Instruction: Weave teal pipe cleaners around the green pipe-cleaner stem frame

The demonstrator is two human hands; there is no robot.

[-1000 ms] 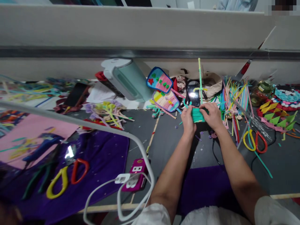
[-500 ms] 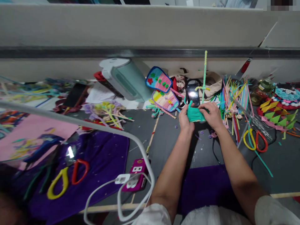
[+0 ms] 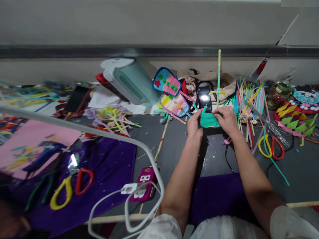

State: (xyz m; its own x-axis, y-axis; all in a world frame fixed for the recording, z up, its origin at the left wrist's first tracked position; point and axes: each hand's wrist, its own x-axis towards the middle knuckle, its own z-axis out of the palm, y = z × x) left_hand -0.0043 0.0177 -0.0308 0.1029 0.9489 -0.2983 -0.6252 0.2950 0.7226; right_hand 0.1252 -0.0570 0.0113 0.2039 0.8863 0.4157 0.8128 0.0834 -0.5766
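1. Gripping a green panel (image 3: 209,120) by its left end with the left hand (image 3: 194,127), fingers curled in against it.
2. Pinching the upper right corner of that panel with the right hand (image 3: 227,121), thumb and fingertips brought close together; cannot tell how the hidden fingers lie.
3. Keeping the panel between both hands, over the dark tabletop (image 3: 149,132), right of the middle of the view, with its ribbed rows running roughly level.
4. Shows, just beyond the right hand, a stick (image 3: 219,74) wrapped in pale green and yellow, nearly upright; cannot tell whether joined to the panel.
5. Includes 2 fan-shaped pieces just beyond the left hand: a blue-and-pink fan (image 3: 166,82) partly over a yellow-and-pink fan (image 3: 174,104).
6. Shows, right of the hands, a loose heap of coloured strips (image 3: 253,98), a glass jar (image 3: 280,94) and 1 pair of scissors (image 3: 277,148) with red and yellow handles.
7. Shows, well to the left, a purple cloth (image 3: 113,166) bearing similar red-and-yellow scissors (image 3: 69,187), with a magenta power strip (image 3: 149,173) just beside the cloth.
8. Adds a pale green upright case (image 3: 137,83), tilted, near the back wall.
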